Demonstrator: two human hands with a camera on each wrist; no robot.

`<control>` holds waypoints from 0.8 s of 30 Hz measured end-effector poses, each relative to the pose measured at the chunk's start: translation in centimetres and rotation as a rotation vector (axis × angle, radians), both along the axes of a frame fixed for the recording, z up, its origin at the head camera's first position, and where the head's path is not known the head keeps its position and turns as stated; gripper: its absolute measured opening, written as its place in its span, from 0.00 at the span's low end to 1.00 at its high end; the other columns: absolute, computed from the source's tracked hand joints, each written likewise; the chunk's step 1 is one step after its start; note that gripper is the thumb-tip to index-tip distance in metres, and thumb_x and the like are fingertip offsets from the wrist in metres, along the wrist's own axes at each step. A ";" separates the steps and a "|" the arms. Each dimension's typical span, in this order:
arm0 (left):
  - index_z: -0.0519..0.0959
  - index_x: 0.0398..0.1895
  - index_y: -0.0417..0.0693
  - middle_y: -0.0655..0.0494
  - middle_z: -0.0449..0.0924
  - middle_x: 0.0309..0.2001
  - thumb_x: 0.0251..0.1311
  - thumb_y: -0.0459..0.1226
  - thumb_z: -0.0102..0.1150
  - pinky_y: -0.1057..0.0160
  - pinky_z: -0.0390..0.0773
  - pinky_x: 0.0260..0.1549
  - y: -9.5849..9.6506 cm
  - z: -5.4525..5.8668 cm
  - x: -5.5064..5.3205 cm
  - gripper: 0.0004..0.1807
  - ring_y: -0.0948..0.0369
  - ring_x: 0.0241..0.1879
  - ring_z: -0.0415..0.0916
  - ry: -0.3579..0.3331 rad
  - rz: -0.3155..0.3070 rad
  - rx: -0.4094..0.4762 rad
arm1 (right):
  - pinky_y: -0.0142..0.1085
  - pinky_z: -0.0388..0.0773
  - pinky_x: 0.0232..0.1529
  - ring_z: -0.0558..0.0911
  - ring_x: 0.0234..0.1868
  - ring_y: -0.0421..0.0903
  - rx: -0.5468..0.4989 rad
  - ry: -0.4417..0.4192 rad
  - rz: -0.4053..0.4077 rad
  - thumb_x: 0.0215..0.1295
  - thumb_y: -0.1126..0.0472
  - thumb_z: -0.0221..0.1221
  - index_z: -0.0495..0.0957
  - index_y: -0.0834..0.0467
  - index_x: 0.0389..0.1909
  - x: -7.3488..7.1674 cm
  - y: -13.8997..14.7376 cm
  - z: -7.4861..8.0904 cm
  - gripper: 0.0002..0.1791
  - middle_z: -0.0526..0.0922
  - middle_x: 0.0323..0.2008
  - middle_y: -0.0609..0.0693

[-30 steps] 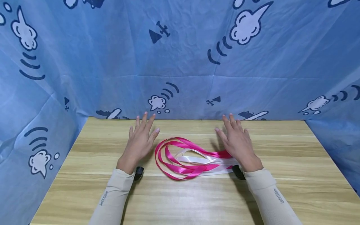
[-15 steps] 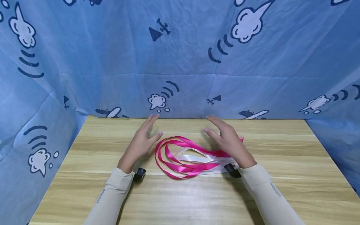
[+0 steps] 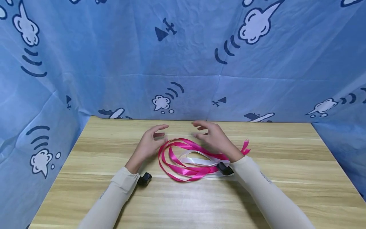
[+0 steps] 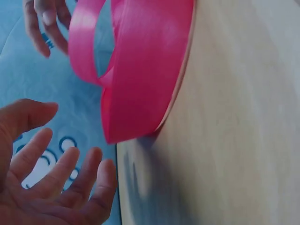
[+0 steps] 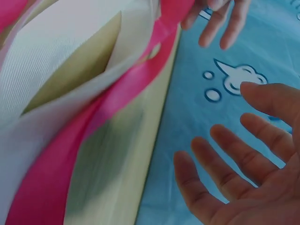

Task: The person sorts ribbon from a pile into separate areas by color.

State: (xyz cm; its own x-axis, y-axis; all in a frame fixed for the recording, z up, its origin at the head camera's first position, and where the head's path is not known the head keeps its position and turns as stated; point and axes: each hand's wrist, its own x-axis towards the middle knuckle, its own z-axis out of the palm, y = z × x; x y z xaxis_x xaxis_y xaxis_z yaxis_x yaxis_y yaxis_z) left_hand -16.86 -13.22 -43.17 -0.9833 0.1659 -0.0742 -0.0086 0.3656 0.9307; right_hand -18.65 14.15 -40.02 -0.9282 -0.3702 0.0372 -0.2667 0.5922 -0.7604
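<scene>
Pink satin ribbons (image 3: 186,172) lie in loose loops on the table, with white ribbons (image 3: 197,161) among them. Their pink ends (image 3: 245,148) stick out at the right, past my right forearm. My left hand (image 3: 148,143), fingers loosely bent and nothing in them, is at the left of the loops. Over the upper right part of the ribbons is my right hand (image 3: 213,136), also holding nothing, fingers slightly bent toward the left hand. In the left wrist view a pink ribbon (image 4: 145,70) curves up close beside the spread fingers. White ribbon (image 5: 70,42) crosses pink in the right wrist view.
The ribbons lie on a light wood-grain table (image 3: 183,203). Behind it and at both sides hangs a blue printed cloth (image 3: 188,57), meeting the table's back edge. A small black camera (image 3: 225,168) on my right wrist overlaps the ribbons; another black camera (image 3: 144,179) is on the left.
Both hands have turned inward from lying spread, and their fingers have bent. The right hand has moved left over the ribbons, uncovering the pink ends. The ribbons stay in place.
</scene>
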 end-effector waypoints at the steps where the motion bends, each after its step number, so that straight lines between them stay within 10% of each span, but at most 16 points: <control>1: 0.75 0.72 0.49 0.47 0.70 0.75 0.67 0.28 0.64 0.48 0.82 0.62 0.1 -0.1 0.0 0.30 0.43 0.70 0.75 -0.013 -0.001 -0.002 | 0.58 0.80 0.62 0.81 0.64 0.61 -0.003 -0.019 0.009 0.70 0.66 0.65 0.77 0.61 0.67 -0.1 -0.3 -0.1 0.25 0.81 0.66 0.60; 24: 0.83 0.59 0.42 0.44 0.84 0.57 0.65 0.25 0.62 0.52 0.81 0.61 1.4 -1.4 -0.5 0.19 0.49 0.57 0.80 -0.067 0.020 -0.062 | 0.44 0.85 0.53 0.87 0.47 0.52 0.091 -0.040 0.200 0.61 0.76 0.62 0.84 0.63 0.47 -2.5 -5.4 -2.9 0.14 0.89 0.46 0.57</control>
State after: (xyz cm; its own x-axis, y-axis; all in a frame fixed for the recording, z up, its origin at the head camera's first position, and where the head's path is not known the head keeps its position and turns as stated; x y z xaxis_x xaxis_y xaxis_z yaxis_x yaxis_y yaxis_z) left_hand -17.37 -11.79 -44.59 -0.9789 0.1388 -0.1498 -0.0785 0.4215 0.9034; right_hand -21.17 8.79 -42.88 -0.8358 -0.5476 -0.0400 -0.3569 0.5971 -0.7184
